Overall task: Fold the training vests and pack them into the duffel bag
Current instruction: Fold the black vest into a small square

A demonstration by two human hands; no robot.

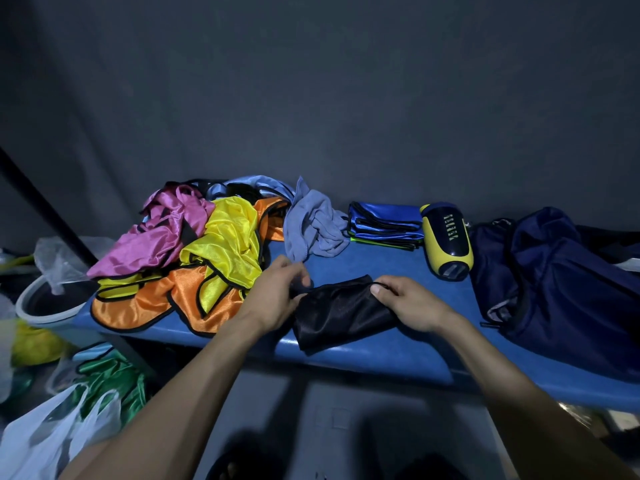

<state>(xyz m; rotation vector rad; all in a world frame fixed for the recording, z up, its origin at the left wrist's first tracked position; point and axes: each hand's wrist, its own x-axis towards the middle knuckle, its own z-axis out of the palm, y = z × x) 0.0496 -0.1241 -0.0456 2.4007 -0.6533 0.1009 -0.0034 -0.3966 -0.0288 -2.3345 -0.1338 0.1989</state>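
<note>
Near the table (381, 355) front edge: black vest (343, 315), part-folded, pinched at each end by left hand (277, 299) and right hand (412, 306). Slippery-looking; could slide off, unfold. Duffel bag (554, 278) far right, apparently open.

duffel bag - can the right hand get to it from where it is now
Probably yes. The navy duffel bag lies on the blue table just beyond the right hand, with bare tabletop between; but that hand grips the black vest, as does the left hand.
</note>
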